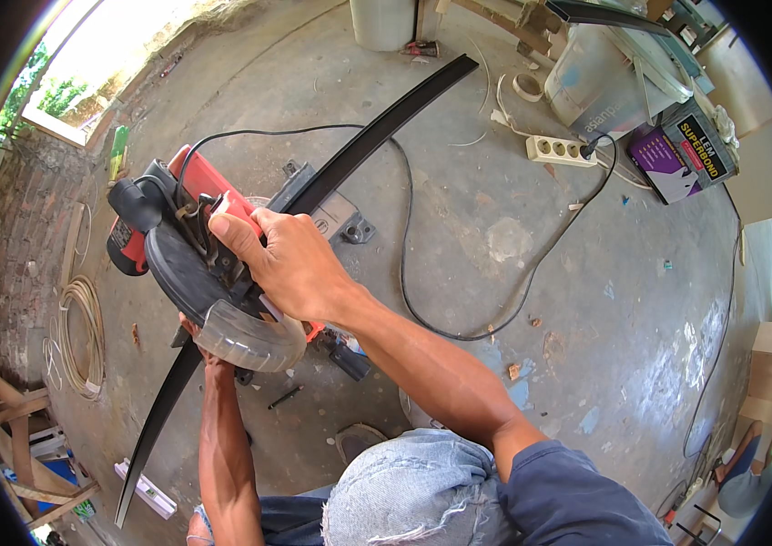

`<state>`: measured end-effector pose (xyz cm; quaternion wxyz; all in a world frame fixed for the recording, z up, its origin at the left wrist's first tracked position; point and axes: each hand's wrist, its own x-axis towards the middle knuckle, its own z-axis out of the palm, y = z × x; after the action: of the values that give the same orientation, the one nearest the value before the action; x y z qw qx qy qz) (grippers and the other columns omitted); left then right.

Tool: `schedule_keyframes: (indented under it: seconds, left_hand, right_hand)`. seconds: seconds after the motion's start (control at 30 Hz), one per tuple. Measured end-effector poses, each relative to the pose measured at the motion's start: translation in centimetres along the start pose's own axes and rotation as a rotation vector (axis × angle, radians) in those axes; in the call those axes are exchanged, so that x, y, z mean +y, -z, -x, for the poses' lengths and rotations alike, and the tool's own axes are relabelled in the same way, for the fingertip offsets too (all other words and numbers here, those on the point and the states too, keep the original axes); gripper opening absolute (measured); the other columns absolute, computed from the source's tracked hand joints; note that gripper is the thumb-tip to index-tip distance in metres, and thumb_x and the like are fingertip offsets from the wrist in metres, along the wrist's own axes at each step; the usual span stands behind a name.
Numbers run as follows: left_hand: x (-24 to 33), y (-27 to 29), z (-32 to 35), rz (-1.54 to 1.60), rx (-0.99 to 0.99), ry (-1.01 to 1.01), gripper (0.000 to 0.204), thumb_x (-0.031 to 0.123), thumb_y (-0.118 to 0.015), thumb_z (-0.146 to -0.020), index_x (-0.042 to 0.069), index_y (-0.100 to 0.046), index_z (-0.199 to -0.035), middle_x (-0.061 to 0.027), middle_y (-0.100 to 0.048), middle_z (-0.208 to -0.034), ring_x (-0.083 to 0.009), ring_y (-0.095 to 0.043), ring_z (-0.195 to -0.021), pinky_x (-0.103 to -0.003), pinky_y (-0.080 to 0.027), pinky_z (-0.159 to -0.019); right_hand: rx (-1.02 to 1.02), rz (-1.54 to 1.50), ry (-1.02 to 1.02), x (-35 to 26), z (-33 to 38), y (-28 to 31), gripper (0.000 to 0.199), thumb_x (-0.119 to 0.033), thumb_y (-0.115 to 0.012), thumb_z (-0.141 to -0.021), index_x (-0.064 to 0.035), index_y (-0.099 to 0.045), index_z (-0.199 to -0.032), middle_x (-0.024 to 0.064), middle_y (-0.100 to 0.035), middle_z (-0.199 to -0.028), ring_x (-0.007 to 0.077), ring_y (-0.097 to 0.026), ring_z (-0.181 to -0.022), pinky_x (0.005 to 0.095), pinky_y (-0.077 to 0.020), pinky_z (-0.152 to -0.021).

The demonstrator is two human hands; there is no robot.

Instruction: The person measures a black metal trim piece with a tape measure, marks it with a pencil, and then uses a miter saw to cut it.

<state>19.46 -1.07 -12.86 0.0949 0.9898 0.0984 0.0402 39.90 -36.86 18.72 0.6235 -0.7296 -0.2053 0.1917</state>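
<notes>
Stained concrete floor (604, 300) spread out under everything, with a white bucket (382, 23) at the top, a larger pale bucket (591, 82) at the upper right, and a purple and black box (664, 168) beside that one, the contents of all three impossible to make out. On the floor to the left stood a red and black power saw (187, 273), its base under a long black strip (377, 127). The right hand's (298, 259) grip was closed around the saw's red handle, while the left hand (211, 358), partly hidden by the clear guard (254, 338), was near the strip, its grip impossible to judge.
</notes>
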Motion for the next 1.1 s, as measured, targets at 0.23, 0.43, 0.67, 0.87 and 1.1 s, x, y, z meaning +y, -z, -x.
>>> schedule_keyframes:
  seconds: [0.23,0.43,0.67,0.87,1.1]
  left_hand:
    - [0.5,0.4,-0.2,-0.001,0.023,-0.004,0.061,0.061,-0.050,-0.092,0.011,-0.064,-0.125,-0.0081,-0.065,-0.130,-0.0308,-0.054,-0.125,-0.056,-0.034,-0.114]
    - [1.2,0.7,-0.1,0.001,0.043,-0.011,0.060,0.059,-0.051,-0.092,0.011,-0.065,-0.124,-0.0084,-0.065,-0.130,-0.0312,-0.054,-0.125,-0.056,-0.034,-0.114]
    - [1.5,1.1,-0.7,0.003,0.062,-0.015,0.059,0.058,-0.053,-0.091,0.011,-0.065,-0.124,-0.0087,-0.065,-0.130,-0.0317,-0.054,-0.125,-0.056,-0.033,-0.114]
    - [1.9,1.5,-0.7,0.001,0.077,-0.021,0.058,0.056,-0.055,-0.090,0.011,-0.065,-0.124,-0.0090,-0.065,-0.130,-0.0321,-0.053,-0.126,-0.057,-0.033,-0.114]
    - [3.0,1.5,-1.2,0.012,0.097,-0.025,0.056,0.054,-0.056,-0.089,0.010,-0.065,-0.123,-0.0094,-0.064,-0.130,-0.0326,-0.053,-0.126,-0.057,-0.032,-0.114]
  right_hand:
    - [-0.008,0.005,-0.012,-0.2,-0.1,0.1,0.078,-0.069,-0.048,-0.102,0.0063,-0.068,-0.096,0.0118,-0.059,-0.060,0.0192,-0.059,-0.057,0.0410,-0.0478,-0.060]
    - [-0.021,-0.021,-0.024,-0.2,-0.1,0.1,0.078,-0.069,-0.047,-0.102,0.0063,-0.068,-0.095,0.0113,-0.060,-0.061,0.0189,-0.059,-0.057,0.0402,-0.0483,-0.060]
    - [0.014,-0.024,0.025,-0.1,0.1,0.1,0.093,-0.074,-0.043,-0.100,0.0163,-0.065,-0.088,0.0236,-0.065,-0.063,0.0385,-0.070,-0.065,0.0473,-0.0541,-0.067]
    - [0.009,-0.021,-0.002,0.4,0.2,0.0,0.079,-0.067,-0.051,-0.101,0.0092,-0.067,-0.095,0.0116,-0.060,-0.060,0.0170,-0.058,-0.057,0.0390,-0.0490,-0.060]
    - [0.007,-0.002,0.001,0.8,0.3,-0.2,0.076,-0.066,-0.053,-0.101,0.0091,-0.067,-0.095,0.0105,-0.059,-0.059,0.0158,-0.058,-0.054,0.0375,-0.0488,-0.057]
